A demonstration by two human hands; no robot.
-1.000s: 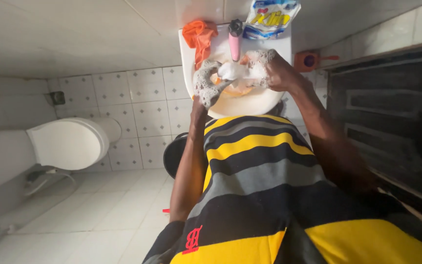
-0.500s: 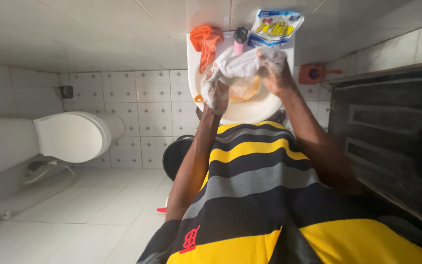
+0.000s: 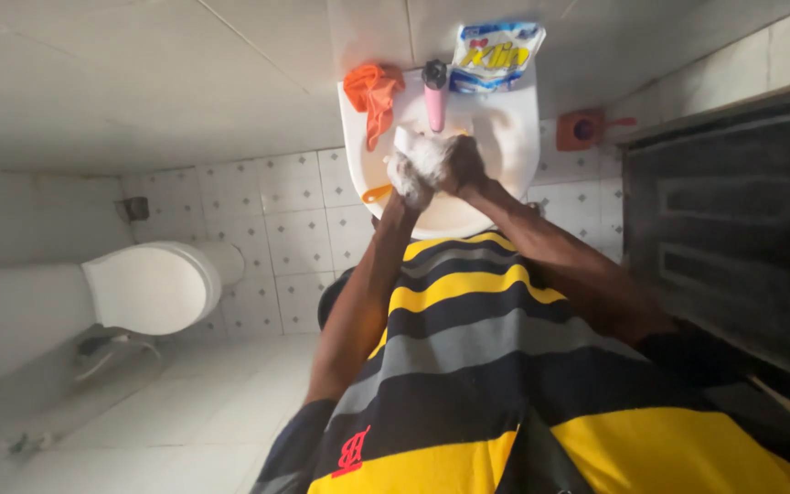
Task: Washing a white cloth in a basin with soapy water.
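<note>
Over a white sink [image 3: 514,137], the left hand [image 3: 409,176] and right hand [image 3: 464,165] pressed together, fingers clenched around a soapy white cloth [image 3: 424,151], which looked well lathered but not yet rinsed, while an orange cloth [image 3: 372,91] waited on the far left rim.

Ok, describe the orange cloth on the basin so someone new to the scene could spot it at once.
Find the white basin on the tiled wall. On its rim, beside the pink bottle, the orange cloth hangs crumpled into the bowl. It is the only limp orange fabric there; the detergent packet is blue and white.
</note>
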